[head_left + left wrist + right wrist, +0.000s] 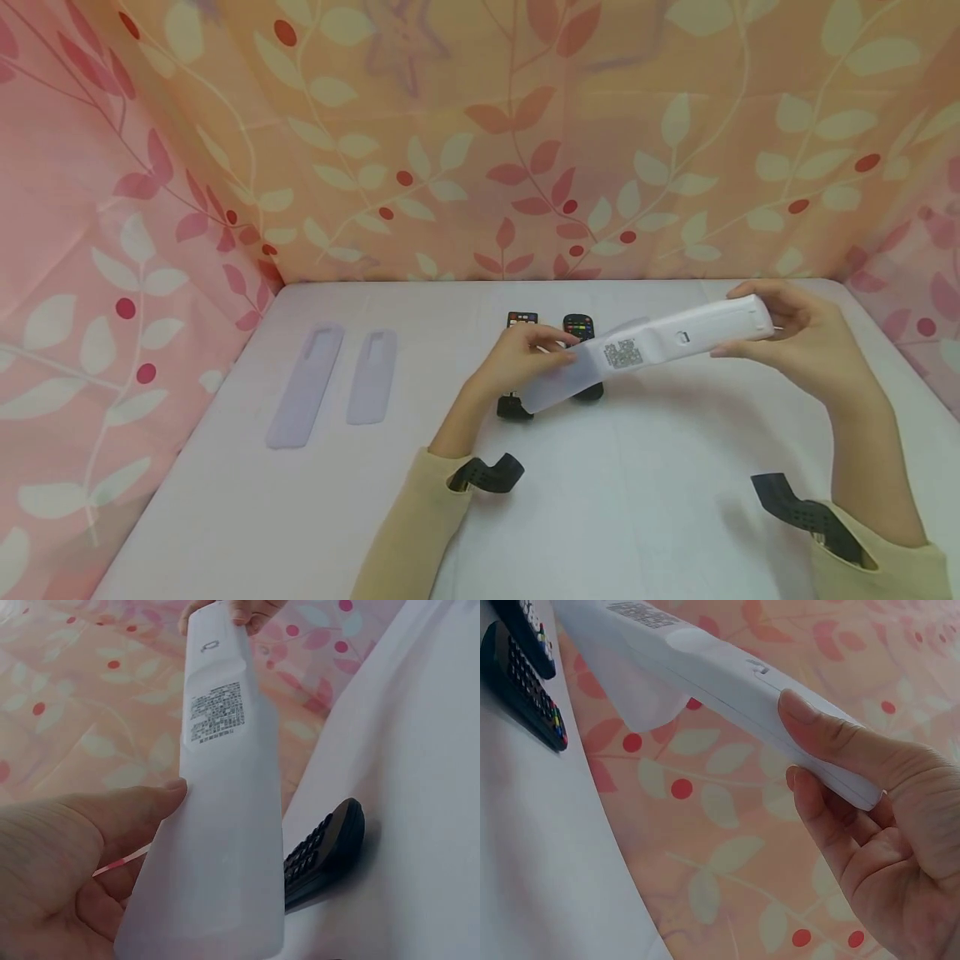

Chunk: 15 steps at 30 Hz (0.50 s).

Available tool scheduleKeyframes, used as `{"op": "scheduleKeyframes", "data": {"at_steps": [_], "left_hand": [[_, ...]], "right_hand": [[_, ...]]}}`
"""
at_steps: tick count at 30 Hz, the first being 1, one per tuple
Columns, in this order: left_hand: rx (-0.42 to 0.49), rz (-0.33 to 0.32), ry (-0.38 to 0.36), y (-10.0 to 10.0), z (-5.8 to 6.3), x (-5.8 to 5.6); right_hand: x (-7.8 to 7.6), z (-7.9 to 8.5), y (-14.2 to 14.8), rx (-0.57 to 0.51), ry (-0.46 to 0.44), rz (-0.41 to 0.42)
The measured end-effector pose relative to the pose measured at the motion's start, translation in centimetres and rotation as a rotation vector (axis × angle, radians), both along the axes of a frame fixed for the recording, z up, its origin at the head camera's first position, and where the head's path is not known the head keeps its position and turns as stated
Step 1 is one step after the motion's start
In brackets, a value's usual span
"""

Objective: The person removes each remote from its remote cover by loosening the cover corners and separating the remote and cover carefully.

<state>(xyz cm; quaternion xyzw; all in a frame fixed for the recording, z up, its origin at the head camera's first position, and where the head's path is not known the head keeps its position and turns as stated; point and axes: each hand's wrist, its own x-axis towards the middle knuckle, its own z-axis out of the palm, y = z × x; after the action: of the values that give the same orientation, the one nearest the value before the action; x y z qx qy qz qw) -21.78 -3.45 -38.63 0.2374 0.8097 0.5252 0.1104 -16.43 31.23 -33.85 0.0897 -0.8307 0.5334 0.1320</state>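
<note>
A white remote control (720, 327), its back with a printed label facing up, is held above the table at its far right end by my right hand (806, 342), thumb on one side and fingers on the other. Its left end sits inside a translucent silicone sleeve (217, 885). My left hand (517, 358) pinches that sleeve near its lower left part, the thumb (142, 814) along its edge. In the right wrist view, a flap of the sleeve (649, 697) hangs out beyond the remote's body.
Two black remotes (579, 327) (516, 407) lie on the white table (637, 500) behind the left hand and sleeve. Two more translucent sleeves (306, 387) (372, 377) lie flat at the left. Patterned cloth (420, 167) walls the back and sides.
</note>
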Motion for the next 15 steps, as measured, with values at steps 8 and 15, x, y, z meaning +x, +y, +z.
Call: {"op": "scheduleKeyframes", "data": {"at_steps": [8,15], "left_hand": [[0.002,-0.001,-0.013,0.34,-0.33,0.03],[0.03,0.008,-0.023,0.34,-0.27,0.09]], "right_hand": [[-0.09,-0.04,-0.3,0.017,-0.012,0.006],[-0.18,-0.21,0.01,0.018,-0.001,0.005]]}}
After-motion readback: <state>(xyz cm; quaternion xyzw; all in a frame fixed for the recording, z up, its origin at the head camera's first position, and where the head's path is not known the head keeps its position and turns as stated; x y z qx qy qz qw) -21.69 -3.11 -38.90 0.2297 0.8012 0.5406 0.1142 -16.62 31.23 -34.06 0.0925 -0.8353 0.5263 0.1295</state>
